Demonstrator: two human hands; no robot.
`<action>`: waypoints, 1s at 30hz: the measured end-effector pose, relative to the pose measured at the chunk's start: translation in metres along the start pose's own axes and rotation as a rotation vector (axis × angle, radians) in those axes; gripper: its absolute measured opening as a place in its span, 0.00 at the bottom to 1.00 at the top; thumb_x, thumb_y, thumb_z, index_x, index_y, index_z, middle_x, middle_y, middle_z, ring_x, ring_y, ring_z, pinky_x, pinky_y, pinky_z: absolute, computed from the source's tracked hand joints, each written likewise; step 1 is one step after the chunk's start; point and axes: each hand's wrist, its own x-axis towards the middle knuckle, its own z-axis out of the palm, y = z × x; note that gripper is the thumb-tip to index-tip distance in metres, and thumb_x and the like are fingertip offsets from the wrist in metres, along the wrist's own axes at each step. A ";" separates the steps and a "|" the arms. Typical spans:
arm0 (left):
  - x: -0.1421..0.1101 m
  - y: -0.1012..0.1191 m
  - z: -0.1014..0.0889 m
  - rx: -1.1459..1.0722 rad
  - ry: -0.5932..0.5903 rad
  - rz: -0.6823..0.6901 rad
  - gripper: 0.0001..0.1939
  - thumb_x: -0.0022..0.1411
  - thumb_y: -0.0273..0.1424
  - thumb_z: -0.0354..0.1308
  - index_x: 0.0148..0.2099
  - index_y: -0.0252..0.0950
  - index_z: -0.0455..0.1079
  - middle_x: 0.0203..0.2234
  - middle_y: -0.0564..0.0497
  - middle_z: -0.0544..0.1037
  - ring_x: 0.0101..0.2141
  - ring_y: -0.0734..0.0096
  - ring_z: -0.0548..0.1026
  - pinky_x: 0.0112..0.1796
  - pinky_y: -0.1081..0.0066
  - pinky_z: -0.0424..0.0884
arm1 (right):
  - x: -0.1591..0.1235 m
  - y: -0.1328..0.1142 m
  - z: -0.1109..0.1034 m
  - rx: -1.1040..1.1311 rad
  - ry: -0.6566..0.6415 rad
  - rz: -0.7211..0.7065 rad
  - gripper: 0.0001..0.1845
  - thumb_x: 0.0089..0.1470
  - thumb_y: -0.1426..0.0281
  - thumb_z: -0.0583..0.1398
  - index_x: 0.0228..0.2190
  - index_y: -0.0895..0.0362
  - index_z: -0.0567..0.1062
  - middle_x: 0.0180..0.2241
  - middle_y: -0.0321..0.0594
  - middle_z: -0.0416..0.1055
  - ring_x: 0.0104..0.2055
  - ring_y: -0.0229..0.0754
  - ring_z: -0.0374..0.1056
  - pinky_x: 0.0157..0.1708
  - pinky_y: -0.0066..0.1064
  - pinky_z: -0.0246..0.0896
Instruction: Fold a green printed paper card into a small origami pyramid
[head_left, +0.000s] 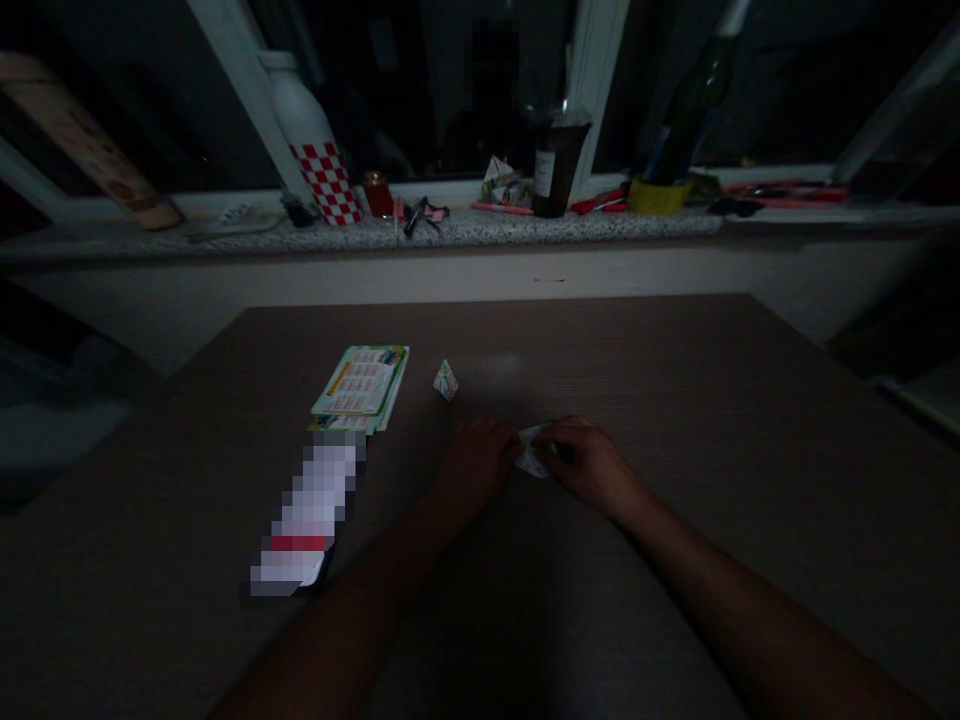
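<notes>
My right hand (589, 455) pinches the paper (534, 462) between thumb and fingers; whether my left hand (480, 460) pinches or merely presses its left edge, I cannot tell. Holding it from two sides presumably steadies so small a piece. The paper lies between my hands, low over the table (675, 380). Sheets (358, 380) and phone (307, 520) lie left, apparently to leave working room; a folded piece (446, 381) sits beyond my left hand.
</notes>
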 end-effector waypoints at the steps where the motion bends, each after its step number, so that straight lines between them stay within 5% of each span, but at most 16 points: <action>1: 0.000 0.000 0.000 0.000 0.000 0.000 0.12 0.67 0.36 0.48 0.41 0.36 0.70 0.37 0.48 0.75 0.40 0.64 0.70 0.41 0.64 0.61 | 0.000 0.000 0.000 -0.005 0.001 0.000 0.06 0.50 0.74 0.61 0.32 0.53 0.79 0.32 0.38 0.78 0.37 0.44 0.69 0.40 0.34 0.61; 30: 0.000 0.002 -0.003 0.010 -0.014 0.005 0.13 0.67 0.35 0.47 0.41 0.37 0.72 0.36 0.48 0.75 0.40 0.64 0.70 0.40 0.65 0.61 | 0.003 -0.007 0.002 -0.182 -0.068 0.011 0.04 0.52 0.67 0.64 0.33 0.50 0.79 0.32 0.37 0.75 0.40 0.45 0.66 0.41 0.36 0.54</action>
